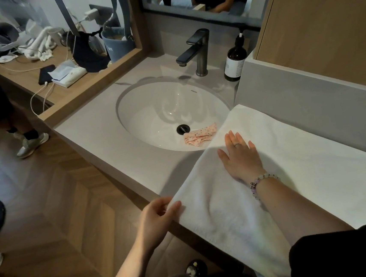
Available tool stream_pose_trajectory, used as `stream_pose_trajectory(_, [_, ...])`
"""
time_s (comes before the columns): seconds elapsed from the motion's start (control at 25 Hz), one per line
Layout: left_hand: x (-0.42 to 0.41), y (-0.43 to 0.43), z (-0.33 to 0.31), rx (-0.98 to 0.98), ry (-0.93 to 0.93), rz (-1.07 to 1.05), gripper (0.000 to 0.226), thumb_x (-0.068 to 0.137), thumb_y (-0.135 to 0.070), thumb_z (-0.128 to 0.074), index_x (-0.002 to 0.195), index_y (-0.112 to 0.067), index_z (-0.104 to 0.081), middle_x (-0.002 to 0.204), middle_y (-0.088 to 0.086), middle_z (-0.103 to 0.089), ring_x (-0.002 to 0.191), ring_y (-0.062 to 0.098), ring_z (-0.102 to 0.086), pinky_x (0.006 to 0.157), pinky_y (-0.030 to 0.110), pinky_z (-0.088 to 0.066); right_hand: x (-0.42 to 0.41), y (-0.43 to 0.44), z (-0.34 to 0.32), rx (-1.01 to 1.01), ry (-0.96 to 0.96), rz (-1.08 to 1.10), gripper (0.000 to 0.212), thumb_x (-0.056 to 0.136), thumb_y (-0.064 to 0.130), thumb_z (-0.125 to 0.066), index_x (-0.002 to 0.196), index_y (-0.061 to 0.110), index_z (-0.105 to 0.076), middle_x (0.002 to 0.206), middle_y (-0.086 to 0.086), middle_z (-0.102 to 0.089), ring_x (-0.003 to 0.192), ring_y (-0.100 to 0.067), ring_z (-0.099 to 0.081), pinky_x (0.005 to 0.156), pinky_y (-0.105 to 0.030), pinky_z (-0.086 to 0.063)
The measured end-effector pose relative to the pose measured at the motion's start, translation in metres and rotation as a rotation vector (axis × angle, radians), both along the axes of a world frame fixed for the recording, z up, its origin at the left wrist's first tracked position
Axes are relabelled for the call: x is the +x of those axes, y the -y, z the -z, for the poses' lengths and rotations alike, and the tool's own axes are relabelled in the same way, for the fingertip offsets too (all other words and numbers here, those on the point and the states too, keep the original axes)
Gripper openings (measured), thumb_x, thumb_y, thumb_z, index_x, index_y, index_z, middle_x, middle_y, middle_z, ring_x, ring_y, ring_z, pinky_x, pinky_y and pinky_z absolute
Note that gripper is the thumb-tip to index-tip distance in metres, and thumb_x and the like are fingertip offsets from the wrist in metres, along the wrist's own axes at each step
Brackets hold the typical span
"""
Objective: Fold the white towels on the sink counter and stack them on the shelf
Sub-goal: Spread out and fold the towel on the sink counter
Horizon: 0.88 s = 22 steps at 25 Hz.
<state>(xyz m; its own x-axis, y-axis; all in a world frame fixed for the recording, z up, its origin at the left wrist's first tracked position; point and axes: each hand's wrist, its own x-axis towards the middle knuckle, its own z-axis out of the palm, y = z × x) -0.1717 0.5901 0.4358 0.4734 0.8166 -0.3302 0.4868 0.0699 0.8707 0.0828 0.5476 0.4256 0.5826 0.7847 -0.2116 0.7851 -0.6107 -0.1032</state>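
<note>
Pinching towel (304,182) corner, left hand (158,216); right hand (239,157) presses.

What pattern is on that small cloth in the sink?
The small crumpled cloth is pale pink with tiny dots; head view.

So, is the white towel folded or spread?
Spread: the towel lies flat on the counter, right hand pressing it, left hand pinching its corner.
</note>
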Motion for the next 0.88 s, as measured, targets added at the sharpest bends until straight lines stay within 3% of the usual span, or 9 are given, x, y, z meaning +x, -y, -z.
stream_pose_trajectory(0.08, [-0.001, 0.0, -0.002, 0.046, 0.009, 0.022, 0.008, 0.084, -0.021, -0.068, 0.082, -0.013, -0.07, 0.07, 0.005, -0.069, 0.058, 0.008, -0.062, 0.059, 0.021, -0.051, -0.001, 0.0, 0.001, 0.0, 0.017, 0.0, 0.062, 0.1, 0.046, -0.013, 0.152, 0.013, -0.002, 0.16, 0.0, 0.003, 0.146, -0.016, 0.003, 0.117, -0.04, -0.004])
stream_pose_trajectory(0.24, [-0.003, -0.003, 0.004, 0.066, -0.072, 0.027, 0.028, 0.09, -0.025, -0.058, 0.072, -0.005, -0.067, 0.066, 0.014, -0.067, 0.058, 0.02, -0.062, 0.064, 0.031, -0.053, -0.001, 0.001, 0.001, 0.028, 0.028, -0.001, 0.062, 0.1, 0.046, -0.015, 0.151, 0.014, -0.004, 0.16, 0.001, 0.0, 0.146, -0.015, 0.002, 0.117, -0.039, -0.005])
stream_pose_trajectory(0.32, [-0.004, -0.004, 0.011, 0.022, -0.083, 0.007, 0.035, 0.093, -0.025, -0.054, 0.075, 0.003, -0.064, 0.069, 0.02, -0.065, 0.062, 0.029, -0.062, 0.067, 0.037, -0.054, -0.002, 0.002, 0.003, 0.045, 0.029, 0.003, 0.061, 0.1, 0.045, -0.016, 0.151, 0.015, -0.006, 0.16, 0.002, -0.001, 0.146, -0.015, 0.0, 0.116, -0.039, -0.006])
stream_pose_trajectory(0.48, [-0.003, -0.011, 0.013, -0.147, -0.101, 0.036, 0.041, 0.097, -0.025, -0.047, 0.081, 0.008, -0.063, 0.067, 0.017, -0.062, 0.058, 0.025, -0.058, 0.067, 0.039, -0.052, 0.0, 0.003, 0.004, 0.065, -0.006, 0.007, 0.06, 0.1, 0.045, -0.016, 0.151, 0.016, -0.005, 0.159, 0.004, 0.001, 0.146, -0.012, 0.002, 0.117, -0.037, -0.003])
stream_pose_trajectory(0.52, [-0.003, -0.013, 0.009, -0.11, -0.15, 0.079, 0.041, 0.098, -0.028, -0.045, 0.08, 0.004, -0.065, 0.068, 0.016, -0.064, 0.059, 0.024, -0.059, 0.067, 0.037, -0.052, 0.001, 0.002, 0.003, 0.067, -0.062, 0.013, 0.06, 0.1, 0.045, -0.016, 0.152, 0.017, -0.003, 0.159, 0.004, 0.003, 0.146, -0.011, 0.004, 0.117, -0.036, 0.0])
stream_pose_trajectory(0.6, [0.002, -0.018, -0.006, 0.141, -0.289, 0.154, 0.034, 0.095, -0.033, -0.047, 0.077, -0.012, -0.066, 0.072, 0.004, -0.067, 0.065, 0.016, -0.061, 0.065, 0.027, -0.051, 0.005, 0.003, -0.007, 0.162, -0.243, 0.075, 0.06, 0.101, 0.044, -0.021, 0.152, 0.017, -0.004, 0.159, 0.005, 0.003, 0.146, -0.01, 0.005, 0.116, -0.031, 0.002])
stream_pose_trajectory(0.68, [0.02, -0.022, -0.031, 0.382, -0.29, 0.139, 0.02, 0.093, -0.036, -0.051, 0.085, -0.023, -0.064, 0.086, -0.006, -0.066, 0.08, 0.012, -0.061, 0.074, 0.026, -0.05, 0.008, 0.016, -0.019, 0.408, -0.317, 0.196, 0.059, 0.1, 0.038, -0.033, 0.151, 0.013, -0.014, 0.159, 0.001, -0.008, 0.146, -0.013, -0.004, 0.117, -0.027, -0.002])
stream_pose_trajectory(0.76, [0.052, -0.027, -0.044, 0.521, -0.207, 0.177, 0.021, 0.093, -0.033, -0.051, 0.108, -0.021, -0.061, 0.107, -0.003, -0.062, 0.099, 0.016, -0.057, 0.087, 0.031, -0.045, 0.014, 0.045, -0.026, 0.669, -0.157, 0.356, 0.057, 0.096, 0.034, -0.041, 0.145, 0.006, -0.03, 0.153, -0.01, -0.028, 0.142, -0.023, -0.021, 0.116, -0.031, -0.012])
stream_pose_trajectory(0.88, [0.115, -0.018, -0.042, 0.68, -0.108, 0.447, 0.039, 0.096, -0.024, -0.048, 0.132, -0.011, -0.049, 0.133, 0.009, -0.052, 0.122, 0.026, -0.046, 0.102, 0.03, -0.032, 0.032, 0.101, -0.026, 0.75, 0.122, 0.671, 0.059, 0.088, 0.031, -0.047, 0.136, -0.003, -0.041, 0.141, -0.022, -0.043, 0.135, -0.033, -0.035, 0.113, -0.041, -0.023])
